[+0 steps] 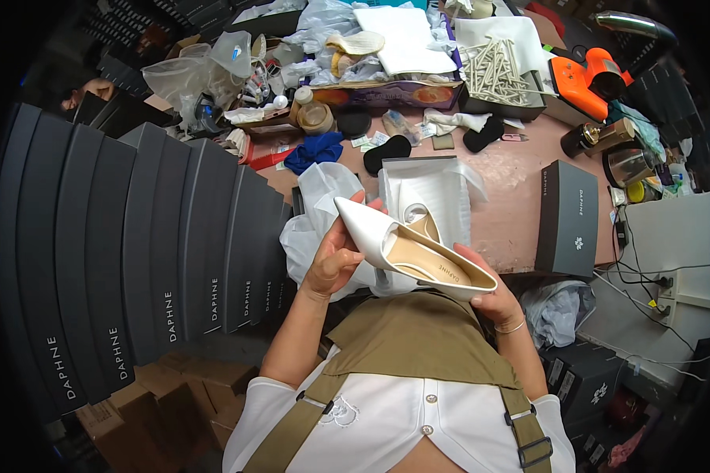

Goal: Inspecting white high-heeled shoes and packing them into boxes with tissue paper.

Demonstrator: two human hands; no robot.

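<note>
L hand [333, 264] fingers grasp white pump [426, 258] near toe, R hand [493, 299] fingers grasp heel end; pump held up, partly overlapping view of open box [420, 162] on tabletop [513, 213]. Est. progress: partway. 1 shoe out, 2nd shoe [420, 225] in box; rem.: pump not boxed, box uncovered. Loose tissue [308, 236] crowds box's L side; box stack [154, 244] blocks far L. Dk-grey box [568, 217] R. Beyond: blue cloth [314, 151], blk pads [387, 154], then tray w/ white sticks [493, 71].
</note>
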